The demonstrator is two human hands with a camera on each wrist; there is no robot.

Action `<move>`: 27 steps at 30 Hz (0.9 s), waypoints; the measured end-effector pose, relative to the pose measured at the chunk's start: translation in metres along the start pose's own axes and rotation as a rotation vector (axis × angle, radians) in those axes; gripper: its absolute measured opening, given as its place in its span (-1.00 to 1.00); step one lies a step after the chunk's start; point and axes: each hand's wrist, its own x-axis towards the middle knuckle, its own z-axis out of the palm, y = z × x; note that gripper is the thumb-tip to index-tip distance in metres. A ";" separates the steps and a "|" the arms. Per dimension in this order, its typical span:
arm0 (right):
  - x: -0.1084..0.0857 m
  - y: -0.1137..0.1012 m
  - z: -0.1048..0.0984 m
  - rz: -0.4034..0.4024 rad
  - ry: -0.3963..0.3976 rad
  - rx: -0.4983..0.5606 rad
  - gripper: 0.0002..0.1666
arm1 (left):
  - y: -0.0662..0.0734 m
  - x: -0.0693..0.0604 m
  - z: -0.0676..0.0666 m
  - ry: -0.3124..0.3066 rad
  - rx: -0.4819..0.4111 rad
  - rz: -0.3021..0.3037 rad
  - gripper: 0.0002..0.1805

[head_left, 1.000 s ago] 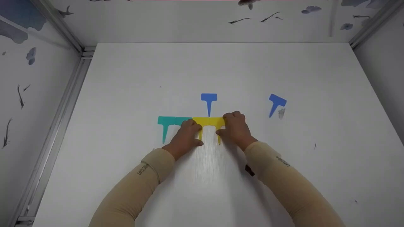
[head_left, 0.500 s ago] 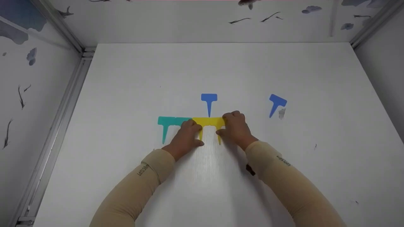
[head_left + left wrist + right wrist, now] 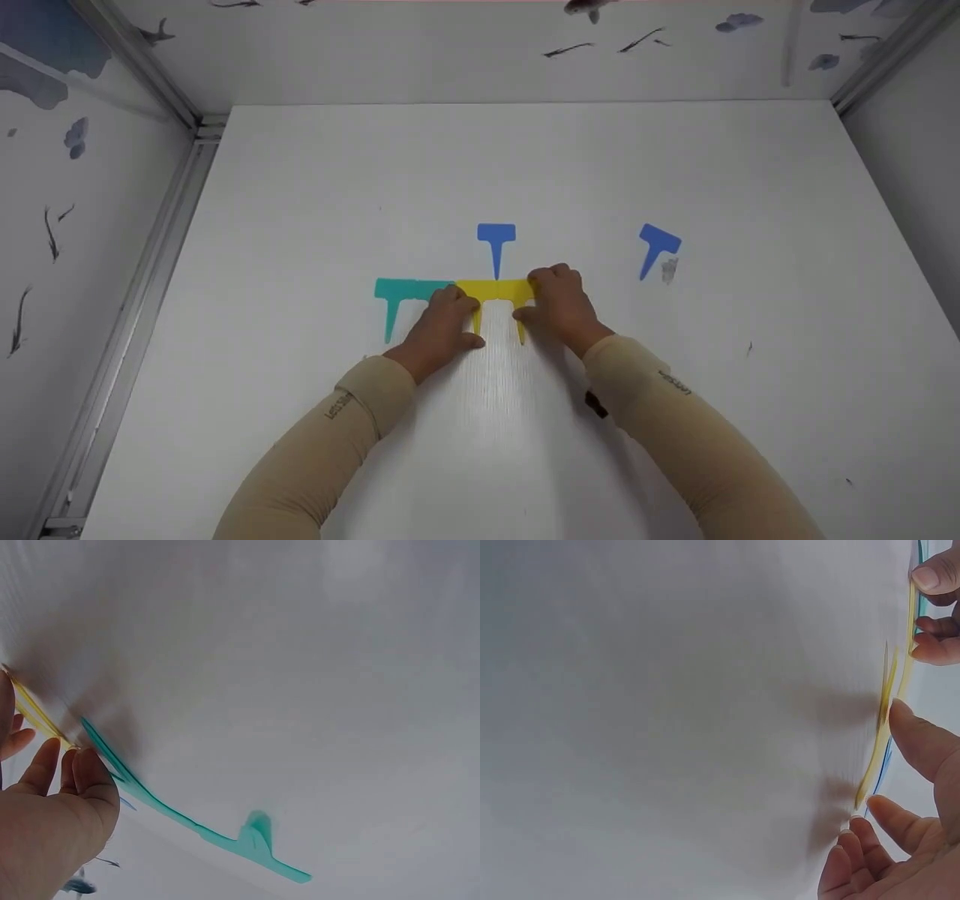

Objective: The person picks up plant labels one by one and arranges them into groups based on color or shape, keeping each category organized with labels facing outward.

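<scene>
Nearest, the beige left sleeve [image 3: 300, 457] and right sleeve [image 3: 675, 427] are slanting in over the white desk [image 3: 787, 225]. The left hand [image 3: 442, 326] is resting, fingers gently bent, over the inner teal plant label [image 3: 439, 287] and the left yellow plant label [image 3: 474, 289]; its thumb is standing apart, near the yellow stem's tip. The right hand [image 3: 561, 304] is loosely framing the right yellow plant label [image 3: 514, 289], thumb against the stem, fingers at the head's outer end. Neither hand seems to be gripping firmly.

The T-shaped labels are lying flat in a row, with the outer teal plant label [image 3: 394, 288] at the far left. Squaring them well probably calls for light, even pressure: the left hand bracing the join, the right nudging sideways, since hard pushing could be making the thin heads overlap or buckle.

Beyond, the upright blue plant label [image 3: 496, 232] is pointing its tip at the yellow seam, so upward shoves are best avoided. The tilted blue plant label [image 3: 660, 238] is lying well apart, to the right.
</scene>
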 end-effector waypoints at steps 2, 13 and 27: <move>0.000 0.001 0.000 -0.001 -0.001 0.000 -0.28 | 0.000 0.000 0.000 -0.003 -0.004 -0.005 -0.40; 0.000 0.005 -0.001 -0.027 0.015 0.005 -0.27 | 0.001 -0.002 0.000 0.014 -0.004 -0.022 -0.38; -0.005 0.007 -0.008 -0.026 0.002 0.043 -0.28 | 0.008 -0.004 0.000 0.044 -0.038 0.011 -0.40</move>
